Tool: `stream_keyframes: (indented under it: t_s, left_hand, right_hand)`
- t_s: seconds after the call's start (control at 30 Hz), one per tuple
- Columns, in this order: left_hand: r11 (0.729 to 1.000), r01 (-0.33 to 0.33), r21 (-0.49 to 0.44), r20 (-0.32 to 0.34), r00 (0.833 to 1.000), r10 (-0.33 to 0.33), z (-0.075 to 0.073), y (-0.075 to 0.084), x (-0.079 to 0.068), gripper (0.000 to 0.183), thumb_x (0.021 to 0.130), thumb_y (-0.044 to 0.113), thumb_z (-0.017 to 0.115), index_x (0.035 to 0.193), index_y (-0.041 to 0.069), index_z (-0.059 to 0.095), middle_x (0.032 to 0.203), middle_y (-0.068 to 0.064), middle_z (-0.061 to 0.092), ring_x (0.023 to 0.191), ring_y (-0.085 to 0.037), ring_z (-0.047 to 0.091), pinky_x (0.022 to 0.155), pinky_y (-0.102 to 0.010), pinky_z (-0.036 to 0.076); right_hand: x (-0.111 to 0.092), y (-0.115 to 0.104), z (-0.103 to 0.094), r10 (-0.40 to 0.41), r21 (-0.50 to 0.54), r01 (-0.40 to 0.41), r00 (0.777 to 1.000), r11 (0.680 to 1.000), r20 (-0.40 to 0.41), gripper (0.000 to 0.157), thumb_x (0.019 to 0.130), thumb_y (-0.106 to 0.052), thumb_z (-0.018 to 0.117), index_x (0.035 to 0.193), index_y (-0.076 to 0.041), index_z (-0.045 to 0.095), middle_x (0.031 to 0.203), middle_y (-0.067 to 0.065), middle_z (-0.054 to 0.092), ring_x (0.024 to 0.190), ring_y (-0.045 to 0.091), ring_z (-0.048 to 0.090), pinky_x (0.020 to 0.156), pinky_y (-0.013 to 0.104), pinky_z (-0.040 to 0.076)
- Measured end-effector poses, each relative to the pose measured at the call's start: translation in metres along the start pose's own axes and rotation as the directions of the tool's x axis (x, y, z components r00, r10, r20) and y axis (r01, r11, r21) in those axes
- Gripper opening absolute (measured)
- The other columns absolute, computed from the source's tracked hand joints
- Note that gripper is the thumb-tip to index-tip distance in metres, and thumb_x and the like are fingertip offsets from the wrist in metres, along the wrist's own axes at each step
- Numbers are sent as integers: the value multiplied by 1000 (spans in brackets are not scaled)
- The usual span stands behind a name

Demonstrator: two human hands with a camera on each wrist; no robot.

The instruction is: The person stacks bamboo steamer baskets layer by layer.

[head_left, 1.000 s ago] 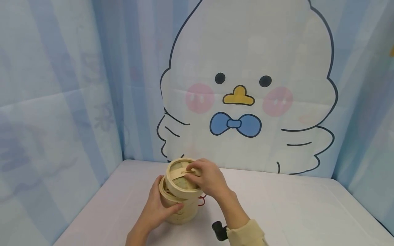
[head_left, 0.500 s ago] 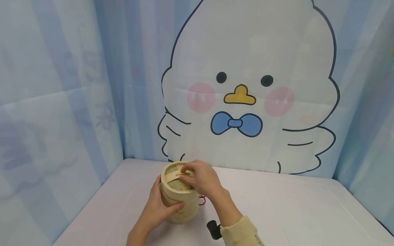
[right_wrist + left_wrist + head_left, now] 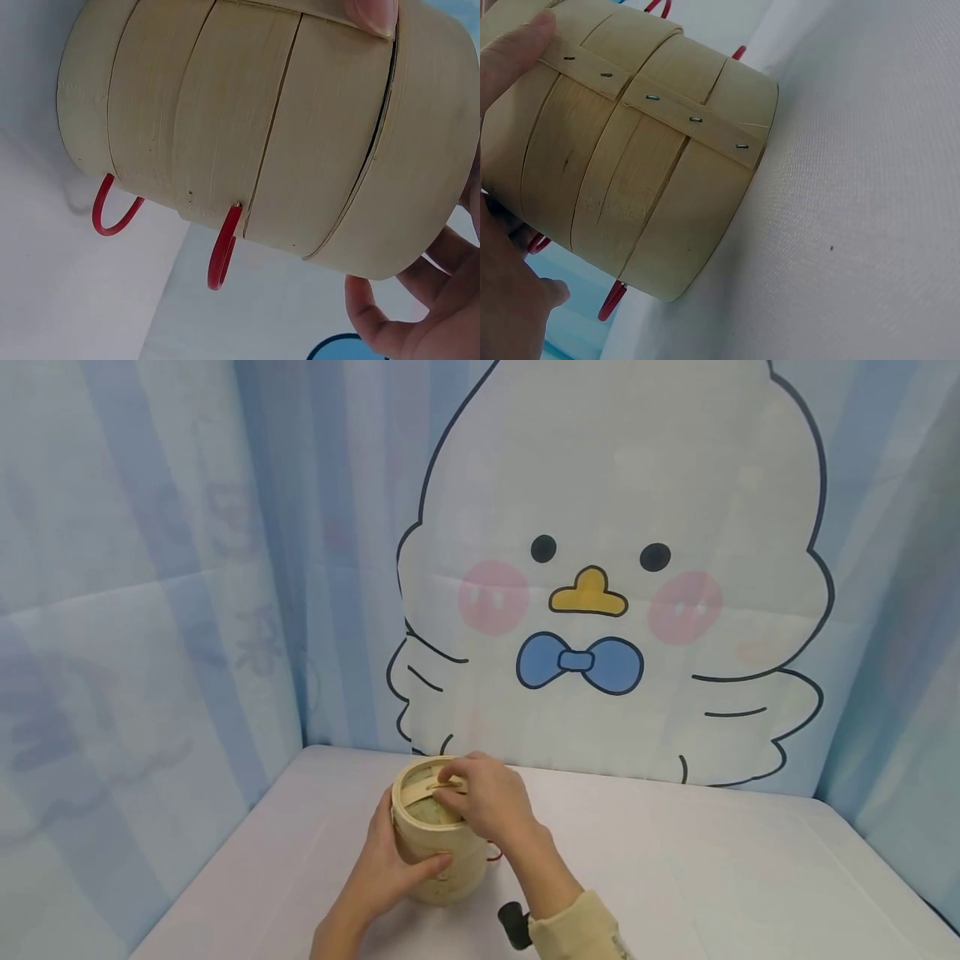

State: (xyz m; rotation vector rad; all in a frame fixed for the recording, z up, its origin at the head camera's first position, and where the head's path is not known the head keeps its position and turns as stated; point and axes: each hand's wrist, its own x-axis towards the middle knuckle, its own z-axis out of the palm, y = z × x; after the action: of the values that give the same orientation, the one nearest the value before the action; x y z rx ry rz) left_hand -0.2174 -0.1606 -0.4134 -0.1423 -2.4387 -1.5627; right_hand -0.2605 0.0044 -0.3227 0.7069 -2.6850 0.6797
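A round two-tier bamboo steamer (image 3: 461, 870) stands on the white table, left of centre in the head view. Its lid (image 3: 429, 812) sits level on top, with a narrow seam beneath its rim in the right wrist view. My left hand (image 3: 384, 867) grips the side of the steamer, thumb across the front and fingers around the far left. At the top, my right hand (image 3: 491, 800) pinches the small handle on the lid between thumb and fingers. Red loops (image 3: 223, 251) stick out from the steamer's side. Metal staples run along the bamboo bands (image 3: 694, 120) in the left wrist view.
The white tabletop (image 3: 697, 868) extends to the right of the steamer. Behind it hangs a backdrop (image 3: 585, 727) with a white cartoon bird. A pale blue curtain (image 3: 150, 652) borders the left. A black device (image 3: 513, 925) shows beside the right sleeve.
The lid, earlier tilted and offset over the right of the rim, has come down and left onto the steamer with my right hand. My left hand keeps its grip.
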Motion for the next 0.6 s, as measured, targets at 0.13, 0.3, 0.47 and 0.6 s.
stream_keyframes:
  t_s: [0.13,0.3,0.47,0.6]
  left_hand:
    - [1000,16,4,2,1000,-16,0,1,0,125,72,43,91,159,4,9,159,-25,21,143,-42,28,114,-64,25]
    - [1000,17,0,7,1000,-17,-1,2,0,125,73,42,91,159,3,8,159,-25,21,143,-42,28,114,-64,25]
    - [1000,19,-1,7,1000,-19,0,2,1,125,72,42,91,159,4,9,159,-24,22,142,-41,30,113,-64,27]
    - [1000,20,-9,6,1000,-20,-1,2,2,125,71,42,92,159,5,10,158,-23,24,141,-40,31,113,-64,27]
  right_hand:
    - [-2,-3,1,8,-8,-8,1000,1000,-19,16,91,-32,78,100,-19,77,108,2,70,93,23,68,78,40,57]
    - [-5,-4,5,-9,-23,7,997,1000,-72,16,91,-32,78,100,-19,77,102,0,70,88,20,68,74,37,57]
    - [-7,-2,9,-45,-26,42,990,999,-137,17,90,-32,79,99,-17,78,102,1,71,91,22,69,76,40,58]
    - [-8,-2,11,-59,-27,55,985,998,-160,17,89,-31,79,98,-17,78,103,2,72,92,23,70,76,41,58]
